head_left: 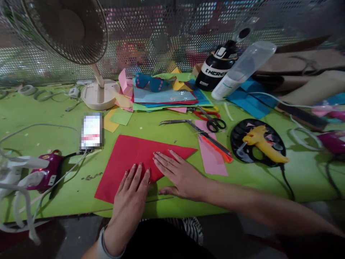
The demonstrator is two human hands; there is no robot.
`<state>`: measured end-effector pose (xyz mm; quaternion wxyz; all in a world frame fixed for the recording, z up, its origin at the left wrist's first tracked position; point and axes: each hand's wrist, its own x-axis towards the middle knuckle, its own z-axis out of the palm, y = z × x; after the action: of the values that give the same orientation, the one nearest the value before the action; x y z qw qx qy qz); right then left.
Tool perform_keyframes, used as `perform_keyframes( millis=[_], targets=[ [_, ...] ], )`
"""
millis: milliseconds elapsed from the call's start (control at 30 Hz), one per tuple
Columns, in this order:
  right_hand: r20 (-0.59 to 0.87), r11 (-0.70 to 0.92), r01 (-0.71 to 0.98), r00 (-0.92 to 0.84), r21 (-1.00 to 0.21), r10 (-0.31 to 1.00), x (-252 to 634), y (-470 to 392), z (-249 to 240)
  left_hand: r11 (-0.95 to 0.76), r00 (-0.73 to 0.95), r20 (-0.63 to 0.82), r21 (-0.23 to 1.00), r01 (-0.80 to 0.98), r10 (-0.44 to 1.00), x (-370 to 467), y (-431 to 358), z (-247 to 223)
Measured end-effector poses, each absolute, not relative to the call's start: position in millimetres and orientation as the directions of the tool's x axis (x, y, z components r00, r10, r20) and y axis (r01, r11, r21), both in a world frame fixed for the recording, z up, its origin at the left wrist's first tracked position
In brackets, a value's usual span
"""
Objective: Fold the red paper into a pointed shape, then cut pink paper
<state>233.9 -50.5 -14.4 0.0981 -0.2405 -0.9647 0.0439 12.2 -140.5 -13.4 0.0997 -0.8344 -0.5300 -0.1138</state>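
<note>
A red sheet of paper (122,154) lies on the green table, its right side folded over so that it tapers to a point. Flat on its lower middle rests my left hand (132,196), fingers stretched out and a pale band round the wrist. My right hand (182,174) presses on the folded right part, fingers extended and thumb apart on the tabletop. Neither hand grips anything. To the right of the red paper are a pink paper strip (215,162), an orange utility knife (222,153), metal tweezers (175,122) and black-handled scissors (215,124).
A yellow glue gun (262,142) sits on a black round tray (237,133). Behind are stacked coloured papers (164,96), a black bottle (212,70) and a fan (99,93). At left lie a phone (91,129) and a purple power strip (51,167) with cables.
</note>
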Motion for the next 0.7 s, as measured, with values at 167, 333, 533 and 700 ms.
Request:
perform_keyframes(
  millis=[167, 333, 533, 700],
  targets=[
    [0.169, 0.878, 0.464, -0.862, -0.118, 0.478, 233.8, -50.5, -13.5, -0.403, 0.394, 0.321, -0.041, 0.914, 0.861, 16.5, -137.5, -9.2],
    [0.166, 0.874, 0.471, -0.858, -0.122, 0.486, 233.4, -51.4, -13.1, -0.392, 0.378, 0.269, -0.004, 0.92, 0.886, 21.8, -139.9, -0.1],
    [0.148, 0.87, 0.475, -0.859, -0.13, 0.491, 232.0, -52.1, -9.8, -0.412, 0.401, 0.247, -0.004, 0.911, 0.882, 19.5, -141.6, -1.1],
    [0.075, 0.862, 0.469, -0.869, -0.192, 0.489, 230.8, -50.0, -5.2, -0.414, 0.401, 0.264, -0.007, 0.91, 0.877, 17.7, -139.9, -5.8]
  ],
)
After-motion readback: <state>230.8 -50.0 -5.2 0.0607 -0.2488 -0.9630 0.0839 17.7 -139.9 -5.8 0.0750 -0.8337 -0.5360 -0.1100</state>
